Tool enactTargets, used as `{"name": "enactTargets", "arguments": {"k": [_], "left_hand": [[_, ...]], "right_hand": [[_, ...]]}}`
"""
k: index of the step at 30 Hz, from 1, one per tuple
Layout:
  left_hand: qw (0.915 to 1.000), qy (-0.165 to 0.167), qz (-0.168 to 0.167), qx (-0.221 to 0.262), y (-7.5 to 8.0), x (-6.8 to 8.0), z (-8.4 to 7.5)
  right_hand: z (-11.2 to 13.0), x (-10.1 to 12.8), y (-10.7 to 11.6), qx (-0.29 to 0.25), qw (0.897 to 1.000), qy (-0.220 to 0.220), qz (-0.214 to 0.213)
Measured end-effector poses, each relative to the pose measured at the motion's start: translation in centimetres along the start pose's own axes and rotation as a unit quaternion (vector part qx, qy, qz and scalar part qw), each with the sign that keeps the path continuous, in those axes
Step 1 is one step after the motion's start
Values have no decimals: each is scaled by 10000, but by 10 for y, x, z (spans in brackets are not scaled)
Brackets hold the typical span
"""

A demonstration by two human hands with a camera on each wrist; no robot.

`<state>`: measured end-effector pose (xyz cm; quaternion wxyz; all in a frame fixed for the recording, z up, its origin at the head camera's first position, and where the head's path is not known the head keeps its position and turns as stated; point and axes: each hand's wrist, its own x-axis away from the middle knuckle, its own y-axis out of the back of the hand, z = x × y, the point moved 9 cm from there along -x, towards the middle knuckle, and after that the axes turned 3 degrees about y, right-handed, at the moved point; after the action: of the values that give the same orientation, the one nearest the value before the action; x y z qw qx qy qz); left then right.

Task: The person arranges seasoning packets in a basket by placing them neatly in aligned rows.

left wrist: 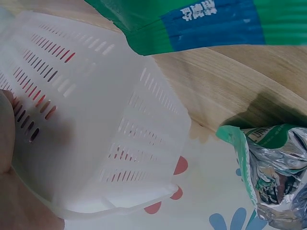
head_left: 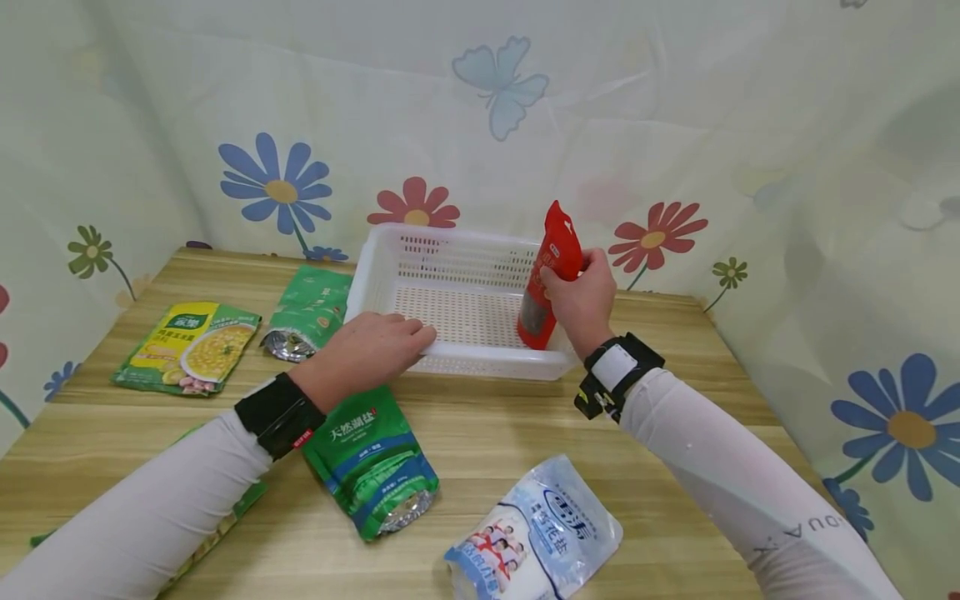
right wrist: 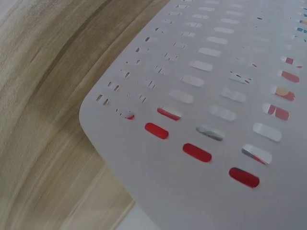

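Note:
My right hand point(head_left: 587, 300) grips a red pouch point(head_left: 553, 258) by its side, holding it upright inside the right end of a white plastic basket point(head_left: 487, 360). In the right wrist view, red shows through slots in the basket wall point(right wrist: 158, 167), and the hand is out of sight. My left hand point(head_left: 375, 343) holds the basket's front rim near the left corner. The left wrist view shows part of that hand point(left wrist: 5, 134) against the slotted outer wall point(left wrist: 91, 124).
A green salt pouch point(head_left: 375, 467) lies below the left wrist, with a blue-white salt pouch point(head_left: 540, 533) nearer the front. At left are a yellow-green soup packet point(head_left: 187, 346) and a green foil-bottomed pouch point(head_left: 311, 308). Another packet point(head_left: 217, 533) is partly under the left forearm. A flowered curtain point(head_left: 360, 100) stands behind.

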<state>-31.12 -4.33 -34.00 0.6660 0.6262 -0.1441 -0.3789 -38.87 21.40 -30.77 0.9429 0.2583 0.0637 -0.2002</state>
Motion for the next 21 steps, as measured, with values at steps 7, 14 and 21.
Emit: {"name": "enactTargets", "arguments": {"k": [7, 14, 21], "left_hand": [[9999, -41, -82, -43, -1, 0, 0], [10000, -10, -41, -70, 0, 0, 0], [10000, -17, -26, -77, 0, 0, 0]], "right_hand": [[1, 0, 0, 26, 10000, 59, -7], [1, 0, 0, 13, 10000, 13, 24], [2, 0, 0, 38, 10000, 25, 8]]}}
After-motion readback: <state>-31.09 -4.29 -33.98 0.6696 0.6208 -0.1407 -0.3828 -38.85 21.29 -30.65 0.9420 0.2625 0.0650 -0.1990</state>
